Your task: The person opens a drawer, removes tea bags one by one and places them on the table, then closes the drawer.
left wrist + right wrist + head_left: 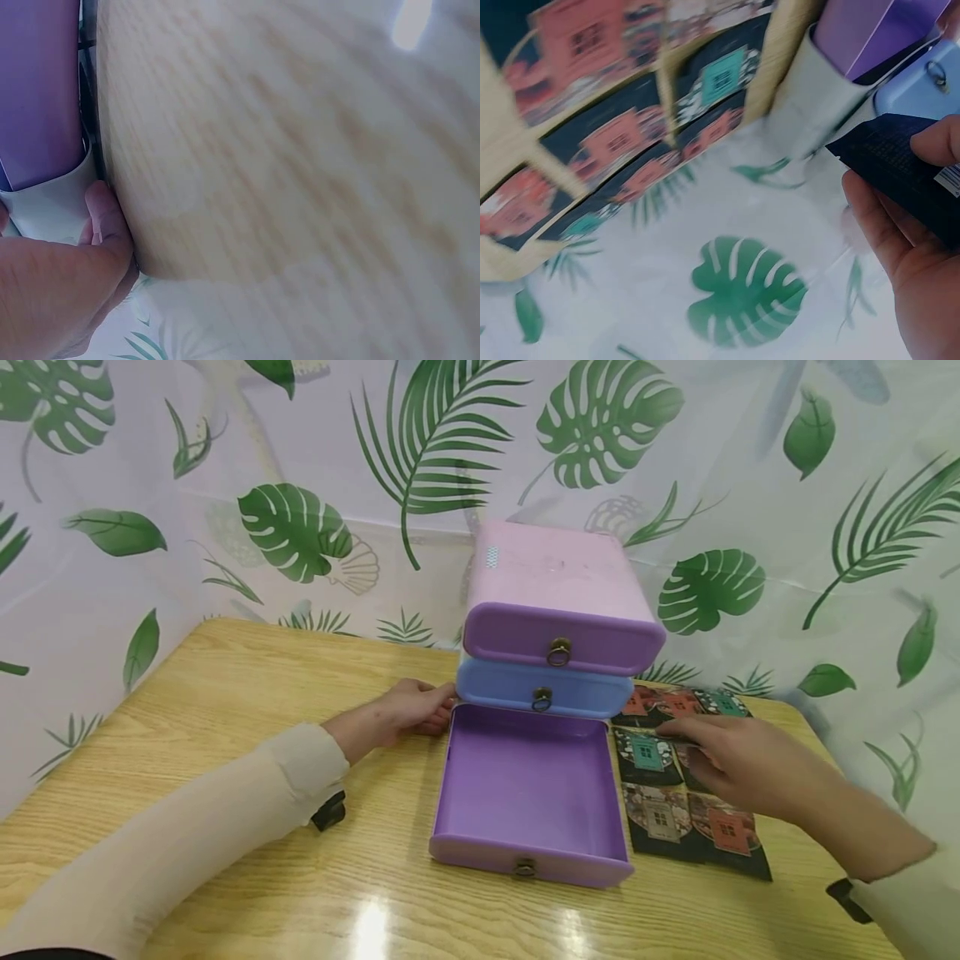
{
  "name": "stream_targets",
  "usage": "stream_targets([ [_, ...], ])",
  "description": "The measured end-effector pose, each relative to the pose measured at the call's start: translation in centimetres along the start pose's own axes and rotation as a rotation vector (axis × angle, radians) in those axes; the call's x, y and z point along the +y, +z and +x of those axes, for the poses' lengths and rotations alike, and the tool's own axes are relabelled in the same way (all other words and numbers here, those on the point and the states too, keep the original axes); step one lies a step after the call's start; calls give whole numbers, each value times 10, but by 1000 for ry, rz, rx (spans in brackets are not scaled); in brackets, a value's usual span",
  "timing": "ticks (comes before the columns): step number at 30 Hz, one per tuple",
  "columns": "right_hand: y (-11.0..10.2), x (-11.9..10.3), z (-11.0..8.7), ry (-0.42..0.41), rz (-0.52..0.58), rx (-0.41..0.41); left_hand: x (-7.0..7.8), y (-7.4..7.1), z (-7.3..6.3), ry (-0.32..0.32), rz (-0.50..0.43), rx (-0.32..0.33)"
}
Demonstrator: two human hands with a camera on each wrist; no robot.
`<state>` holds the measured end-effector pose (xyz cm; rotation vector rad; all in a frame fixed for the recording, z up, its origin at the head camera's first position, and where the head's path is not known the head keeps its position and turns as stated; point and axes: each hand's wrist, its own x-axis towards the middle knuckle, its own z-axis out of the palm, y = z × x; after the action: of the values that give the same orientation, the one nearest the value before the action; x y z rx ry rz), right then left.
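Note:
My right hand [742,768] pinches a dark flat sachet [892,157] between thumb and fingers, its printed side and part of a barcode showing in the right wrist view. Below and around that hand in the head view lie several dark sachets [660,818] with red, green and beige labels. A small drawer cabinet [562,560] stands in the middle, its bottom purple drawer [525,785] pulled far out with nothing inside. Beside the cabinet's left side, my left hand [412,708] touches it low down, thumb extended and the other fingers partly hidden.
Above the open drawer, a blue drawer [502,685] and a purple top drawer [510,635] are closed, each with a ring pull. The wooden table [285,693] backs onto a leaf-patterned cloth [300,427]. The pulled-out drawer projects toward the table's front.

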<state>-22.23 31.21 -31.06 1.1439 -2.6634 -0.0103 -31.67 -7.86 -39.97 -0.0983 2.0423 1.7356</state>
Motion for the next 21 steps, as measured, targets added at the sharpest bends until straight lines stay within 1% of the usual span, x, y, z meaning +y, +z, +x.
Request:
stream_targets([
  [2, -1, 7, -9, -21, -15, 36, 0, 0, 1, 0, 3, -1],
  [3, -1, 10, -14, -22, -22, 40, -1, 0, 1, 1, 3, -2],
  [5, -4, 15, -22, 1, -31, 28, -1, 0, 1, 1, 0, 0],
  [7, -6, 20, -31, 47, -44, 2, -1, 0, 1, 5, -3, -1],
  [10, -8, 26, -46, 138, -87, -49, -2, 1, 1, 9, -6, 0],
  [15, -3, 38, -74, 238, -123, -88, -2, 2, 1, 13, -16, 0],
  [21, 4, 53, -101, 376, -96, -222, -1, 1, 2, 10, -16, 4],
])
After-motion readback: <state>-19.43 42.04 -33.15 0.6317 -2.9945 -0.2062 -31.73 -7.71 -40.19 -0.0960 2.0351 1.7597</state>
